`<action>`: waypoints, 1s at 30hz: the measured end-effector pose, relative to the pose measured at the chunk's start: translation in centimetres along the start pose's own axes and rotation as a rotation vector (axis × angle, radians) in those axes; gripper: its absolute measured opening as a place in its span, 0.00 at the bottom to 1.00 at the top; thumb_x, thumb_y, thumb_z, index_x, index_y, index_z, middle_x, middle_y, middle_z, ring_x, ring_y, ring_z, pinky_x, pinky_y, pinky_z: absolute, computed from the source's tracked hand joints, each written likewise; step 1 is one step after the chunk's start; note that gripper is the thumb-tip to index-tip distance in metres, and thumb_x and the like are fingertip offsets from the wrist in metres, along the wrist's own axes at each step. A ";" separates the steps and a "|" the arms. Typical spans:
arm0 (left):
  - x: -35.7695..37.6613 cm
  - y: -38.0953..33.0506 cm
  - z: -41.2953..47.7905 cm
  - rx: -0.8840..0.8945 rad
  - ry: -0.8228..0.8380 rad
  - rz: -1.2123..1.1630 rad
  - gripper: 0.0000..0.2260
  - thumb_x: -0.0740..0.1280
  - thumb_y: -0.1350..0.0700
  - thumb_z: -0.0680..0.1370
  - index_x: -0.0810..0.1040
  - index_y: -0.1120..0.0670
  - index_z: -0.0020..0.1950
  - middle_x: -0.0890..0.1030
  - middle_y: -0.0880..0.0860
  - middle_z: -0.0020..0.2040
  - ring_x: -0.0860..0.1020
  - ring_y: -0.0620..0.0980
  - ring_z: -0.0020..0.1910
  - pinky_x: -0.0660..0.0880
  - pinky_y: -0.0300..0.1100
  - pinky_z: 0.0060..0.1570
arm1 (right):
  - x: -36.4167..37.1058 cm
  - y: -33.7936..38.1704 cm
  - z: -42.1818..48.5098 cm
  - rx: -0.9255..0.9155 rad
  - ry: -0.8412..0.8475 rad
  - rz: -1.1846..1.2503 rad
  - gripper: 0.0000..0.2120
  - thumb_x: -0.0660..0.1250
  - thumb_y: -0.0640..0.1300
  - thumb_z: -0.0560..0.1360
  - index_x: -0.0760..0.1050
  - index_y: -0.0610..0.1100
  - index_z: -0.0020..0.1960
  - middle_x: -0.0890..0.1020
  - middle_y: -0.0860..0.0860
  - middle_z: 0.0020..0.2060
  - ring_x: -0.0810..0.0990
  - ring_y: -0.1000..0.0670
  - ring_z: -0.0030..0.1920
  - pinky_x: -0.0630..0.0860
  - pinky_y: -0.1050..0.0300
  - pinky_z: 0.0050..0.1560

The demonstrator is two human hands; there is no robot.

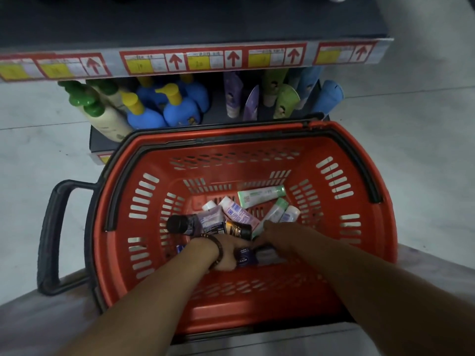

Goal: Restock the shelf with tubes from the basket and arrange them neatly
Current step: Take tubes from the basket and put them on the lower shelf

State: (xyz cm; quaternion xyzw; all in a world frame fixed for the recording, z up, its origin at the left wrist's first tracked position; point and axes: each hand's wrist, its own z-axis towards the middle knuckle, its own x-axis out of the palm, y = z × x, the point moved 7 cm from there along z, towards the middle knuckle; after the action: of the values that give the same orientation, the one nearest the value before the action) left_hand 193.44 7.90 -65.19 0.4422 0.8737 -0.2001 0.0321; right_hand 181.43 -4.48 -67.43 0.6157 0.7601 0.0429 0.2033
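Head view, steeply downward, close over basket (pixel 380 227)

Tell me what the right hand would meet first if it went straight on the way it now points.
Probably the black tube with gold print, lying just ahead of the right hand in the red basket; depth is unclear.

A red plastic basket (pixel 359 160) with slotted walls and black handles folded along its rim stands just in front of a low dark shelf (pixel 102 140). On the basket's bottom lies a loose heap of tubes pointing every way: a white-and-green tube (pixel 259 195) flat near the far wall, a pink-and-white tube (pixel 236 210), a black-capped purple tube (pixel 185 224), a black-and-gold tube (pixel 237 229) and a dark blue tube (pixel 245 258) nearest the viewer. On the shelf, purple tubes (pixel 232 93), green tubes (pixel 285 101) and blue tubes (pixel 329 98) stand cap-down in rows, some leaning.
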 end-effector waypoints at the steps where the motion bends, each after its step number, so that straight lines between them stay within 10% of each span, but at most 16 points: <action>1: 0.1 0.1 -0.1 0.009 0.011 0.029 0.42 0.67 0.62 0.80 0.58 0.24 0.83 0.71 0.51 0.83 0.83 0.55 0.65 0.85 0.51 0.63 | 0.1 0.1 -0.1 0.005 -0.006 -0.044 0.33 0.79 0.67 0.65 0.77 0.54 0.65 0.86 0.51 0.55 0.84 0.48 0.55 0.79 0.53 0.51; 5: 0.3 -0.1 0.2 0.036 0.073 0.151 0.43 0.65 0.61 0.81 0.53 0.24 0.84 0.64 0.53 0.87 0.79 0.57 0.72 0.82 0.53 0.69 | -0.3 0.6 0.5 -0.144 0.032 -0.364 0.62 0.57 0.77 0.52 0.69 0.52 0.83 0.73 0.42 0.79 0.76 0.34 0.73 0.73 0.42 0.68; 8: 0.1 -0.5 0.6 0.118 0.024 0.319 0.45 0.72 0.59 0.79 0.54 0.25 0.84 0.68 0.51 0.85 0.78 0.59 0.74 0.80 0.55 0.70 | -1.1 1.8 -1.1 -0.217 0.130 -0.671 0.38 0.73 0.67 0.73 0.64 0.68 0.79 0.67 0.46 0.80 0.76 0.36 0.72 0.74 0.45 0.66; 14: -0.5 -1.1 0.9 0.171 -0.182 0.452 0.45 0.81 0.54 0.74 0.60 0.25 0.80 0.76 0.51 0.78 0.80 0.62 0.71 0.81 0.60 0.64 | -3.4 1.7 -4.0 -0.264 0.084 -0.833 0.30 0.69 0.61 0.84 0.61 0.73 0.81 0.57 0.47 0.84 0.71 0.38 0.78 0.71 0.45 0.64; 17: -0.5 -0.3 1.2 0.206 -0.218 0.449 0.50 0.82 0.55 0.71 0.56 0.24 0.79 0.78 0.53 0.76 0.82 0.64 0.67 0.83 0.61 0.60 | -3.9 1.3 -4.1 -0.281 0.056 -0.659 0.38 0.68 0.78 0.74 0.66 0.67 0.80 0.65 0.47 0.81 0.73 0.38 0.75 0.74 0.41 0.70; 23: -1.4 1.9 0.2 0.246 -0.449 0.372 0.26 0.71 0.43 0.80 0.66 0.39 0.76 0.83 0.52 0.65 0.83 0.59 0.61 0.82 0.54 0.59 | -5.1 0.6 -4.4 -0.321 -0.018 -0.376 0.09 0.67 0.66 0.82 0.76 0.73 0.62 0.81 0.59 0.62 0.81 0.52 0.62 0.77 0.49 0.62; 26: -1.5 2.7 0.2 0.279 -0.481 0.291 0.19 0.73 0.42 0.79 0.70 0.37 0.66 0.79 0.44 0.66 0.82 0.53 0.62 0.82 0.51 0.57 | -5.3 0.2 -4.3 -0.252 -0.093 -0.207 0.14 0.63 0.66 0.86 0.79 0.59 0.60 0.84 0.57 0.54 0.83 0.54 0.53 0.77 0.52 0.54; 30: -2.1 1.8 0.5 0.355 -0.507 0.291 0.13 0.71 0.35 0.79 0.75 0.40 0.57 0.78 0.40 0.61 0.79 0.48 0.61 0.81 0.51 0.57 | -5.4 0.3 -4.1 -0.220 -0.127 0.185 0.11 0.67 0.56 0.87 0.83 0.54 0.63 0.88 0.52 0.61 0.87 0.51 0.58 0.80 0.46 0.69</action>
State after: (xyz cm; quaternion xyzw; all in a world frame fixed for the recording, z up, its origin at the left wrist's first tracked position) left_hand 196.04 7.07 -65.71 0.4972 0.7171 -0.4460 0.1990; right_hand 181.03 -8.84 -62.18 0.6585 0.6766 0.1055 0.3123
